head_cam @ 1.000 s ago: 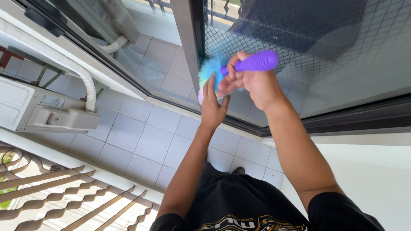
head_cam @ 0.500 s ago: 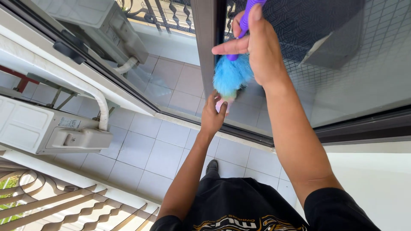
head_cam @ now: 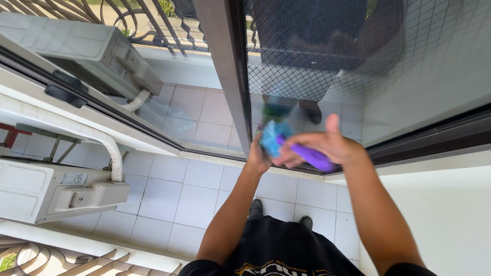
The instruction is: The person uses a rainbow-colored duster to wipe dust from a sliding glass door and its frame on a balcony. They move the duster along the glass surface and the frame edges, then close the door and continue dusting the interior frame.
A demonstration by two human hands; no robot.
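My right hand (head_cam: 327, 145) is closed around the purple handle (head_cam: 313, 158) of a duster whose fluffy blue head (head_cam: 270, 138) points left, just in front of the glass sliding door (head_cam: 317, 61). My left hand (head_cam: 257, 156) reaches up from below and touches the blue head from behind; its fingers are mostly hidden by the fluff. Both hands are blurred by motion. They sit near the door's dark vertical frame (head_cam: 227, 76), low on the mesh-patterned pane.
A white air-conditioner outdoor unit (head_cam: 51, 191) with a thick white pipe (head_cam: 110, 148) stands at the left on the tiled floor (head_cam: 174, 189). The door's dark track (head_cam: 434, 135) runs to the right. A white wall (head_cam: 440, 220) fills the lower right.
The duster came down from high on the pane to low near the door's bottom. Its handle now points right and down instead of up. The view tilted upward.
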